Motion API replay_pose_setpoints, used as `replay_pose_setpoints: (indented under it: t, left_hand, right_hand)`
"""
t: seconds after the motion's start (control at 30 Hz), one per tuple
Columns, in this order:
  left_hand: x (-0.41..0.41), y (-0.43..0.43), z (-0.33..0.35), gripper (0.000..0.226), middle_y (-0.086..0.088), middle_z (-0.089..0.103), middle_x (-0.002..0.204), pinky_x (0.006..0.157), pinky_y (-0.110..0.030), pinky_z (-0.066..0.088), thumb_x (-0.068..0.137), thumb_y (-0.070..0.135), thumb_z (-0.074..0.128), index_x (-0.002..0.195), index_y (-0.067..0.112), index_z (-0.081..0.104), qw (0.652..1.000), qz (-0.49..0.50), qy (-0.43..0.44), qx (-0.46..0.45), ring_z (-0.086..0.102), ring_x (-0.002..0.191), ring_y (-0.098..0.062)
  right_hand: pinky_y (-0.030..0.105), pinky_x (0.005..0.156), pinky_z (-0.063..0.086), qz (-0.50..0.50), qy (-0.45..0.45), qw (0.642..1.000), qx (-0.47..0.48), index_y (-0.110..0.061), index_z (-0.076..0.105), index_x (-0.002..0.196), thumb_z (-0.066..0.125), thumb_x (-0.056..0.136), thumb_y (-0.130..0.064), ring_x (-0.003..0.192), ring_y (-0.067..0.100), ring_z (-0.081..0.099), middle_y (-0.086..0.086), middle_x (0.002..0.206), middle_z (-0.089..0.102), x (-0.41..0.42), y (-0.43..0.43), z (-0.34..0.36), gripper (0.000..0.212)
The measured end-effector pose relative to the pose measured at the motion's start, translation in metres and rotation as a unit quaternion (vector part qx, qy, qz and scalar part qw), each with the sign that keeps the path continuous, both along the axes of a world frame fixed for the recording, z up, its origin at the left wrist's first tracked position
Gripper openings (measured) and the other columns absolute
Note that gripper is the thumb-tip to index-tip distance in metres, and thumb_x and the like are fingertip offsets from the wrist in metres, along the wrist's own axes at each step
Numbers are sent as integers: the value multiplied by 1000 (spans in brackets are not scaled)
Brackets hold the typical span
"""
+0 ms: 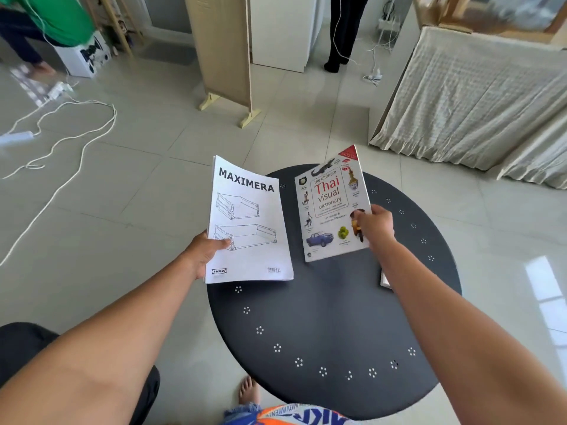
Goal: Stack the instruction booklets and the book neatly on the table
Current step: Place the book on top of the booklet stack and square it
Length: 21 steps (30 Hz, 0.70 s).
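Stacking is yet to begin: the left hand (205, 251) is gripping the MAXIMERA booklet (249, 222) at ten o'clock over the round surface (322, 317), the right hand (376, 223) clamping the Thai dictionary (333, 207) at twelve; another white item (385, 279) is peeking out at three.

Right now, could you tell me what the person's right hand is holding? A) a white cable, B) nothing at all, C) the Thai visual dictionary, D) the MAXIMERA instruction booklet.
C: the right hand grips the right edge of the Thai visual dictionary above the round dark table, while the left hand holds the MAXIMERA booklet.
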<state>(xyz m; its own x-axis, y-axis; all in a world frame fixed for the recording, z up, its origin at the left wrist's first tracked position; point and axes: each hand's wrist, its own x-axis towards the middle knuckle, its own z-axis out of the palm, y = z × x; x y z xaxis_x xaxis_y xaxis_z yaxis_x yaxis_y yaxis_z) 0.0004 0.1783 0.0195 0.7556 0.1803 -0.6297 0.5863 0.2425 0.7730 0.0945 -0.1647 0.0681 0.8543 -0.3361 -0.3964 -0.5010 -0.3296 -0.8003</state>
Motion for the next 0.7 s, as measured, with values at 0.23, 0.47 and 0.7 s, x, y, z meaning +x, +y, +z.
replay_pose_setpoints:
  t: [0.23, 0.47, 0.7]
  left_hand:
    - [19, -29, 6, 40, -23, 65, 118, 85, -55, 51, 88, -2, 59, 127, 3, 57, 999, -11, -5, -39, 64, 102, -40]
    - [27, -69, 12, 27, -17, 70, 108, 80, -46, 55, 87, 3, 61, 114, 7, 65, 989, -83, -24, -118, 72, 83, -30]
    - [25, -92, 3, 43, -16, 73, 110, 84, -51, 56, 70, 10, 77, 113, 10, 70, 968, -131, -58, -206, 72, 93, -32]
  right_hand:
    - [30, 53, 57, 36, -79, 989, 119, -16, 66, 107, 62, 90, -6, 62, 20, 67, 4, 87, 73, -11, -24, 40, 20]
    - [38, 67, 51, 33, -1, 974, 226, -7, 68, 98, 59, 91, -2, 69, 29, 59, 24, 99, 70, -33, -42, 14, 12]
    - [42, 67, 61, 80, 66, 953, 284, -8, 60, 122, 56, 95, -3, 83, 29, 73, 14, 108, 74, -44, -61, 3, 28]
